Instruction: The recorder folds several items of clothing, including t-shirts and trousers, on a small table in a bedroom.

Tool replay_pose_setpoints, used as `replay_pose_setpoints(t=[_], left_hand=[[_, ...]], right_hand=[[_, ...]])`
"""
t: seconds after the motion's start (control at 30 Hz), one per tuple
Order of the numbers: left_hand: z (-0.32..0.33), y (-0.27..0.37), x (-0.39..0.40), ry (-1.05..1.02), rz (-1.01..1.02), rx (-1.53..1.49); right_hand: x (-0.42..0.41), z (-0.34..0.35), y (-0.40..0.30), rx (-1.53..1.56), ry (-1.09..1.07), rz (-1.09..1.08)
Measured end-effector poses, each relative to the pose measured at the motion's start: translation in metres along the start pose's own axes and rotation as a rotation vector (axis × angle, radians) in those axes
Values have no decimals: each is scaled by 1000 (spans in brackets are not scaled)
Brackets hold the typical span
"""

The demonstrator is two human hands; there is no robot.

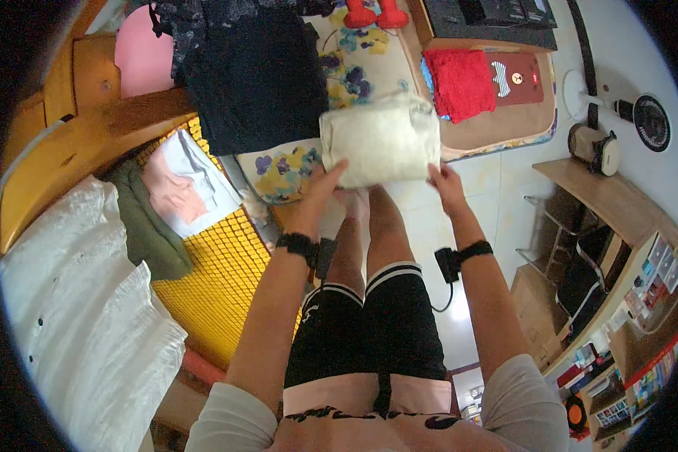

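A folded cream cloth (381, 141), slightly blurred, is held out in front of my legs, over the edge of a floral mat (282, 169). My left hand (323, 186) grips its near left corner, thumb on top and fingers partly hidden. At the near right corner, my right hand (447, 189) pinches the cloth. Left of it, a black garment (254, 85) lies spread over the mat. To the right is a folded red cloth (463, 85) with a bit of blue fabric beneath.
On the yellow tiled mat (220, 277) at left lie a folded white and pink garment (186, 186), a rolled olive cloth (147, 226) and a white sheer fabric (90, 305). Red dumbbells (376, 14) sit at the far end. A wooden desk (604, 198) and a fan (651, 123) stand right.
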State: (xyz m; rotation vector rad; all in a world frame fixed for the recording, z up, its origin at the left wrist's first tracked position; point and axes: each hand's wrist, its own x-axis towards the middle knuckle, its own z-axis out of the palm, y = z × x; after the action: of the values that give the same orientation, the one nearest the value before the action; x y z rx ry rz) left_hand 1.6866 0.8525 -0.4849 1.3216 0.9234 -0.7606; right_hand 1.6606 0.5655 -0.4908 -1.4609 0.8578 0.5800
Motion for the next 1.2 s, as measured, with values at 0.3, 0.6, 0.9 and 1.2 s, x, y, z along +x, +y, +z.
replay_pose_setpoints(t=[0.3,0.6,0.9,1.2], left_hand=[[-9,5,-25,-81,135,471],[23,64,-15,286,574,1040],[62,210,-12,489,1477,1122],[-45,79,-91,103,641,912]], right_hand=[[-10,-1,13,19,-163,-33],[-18,36,-14,283,82,-122],[-23,99,-49,703,49,4],[-16,81,-18,397,27,278]])
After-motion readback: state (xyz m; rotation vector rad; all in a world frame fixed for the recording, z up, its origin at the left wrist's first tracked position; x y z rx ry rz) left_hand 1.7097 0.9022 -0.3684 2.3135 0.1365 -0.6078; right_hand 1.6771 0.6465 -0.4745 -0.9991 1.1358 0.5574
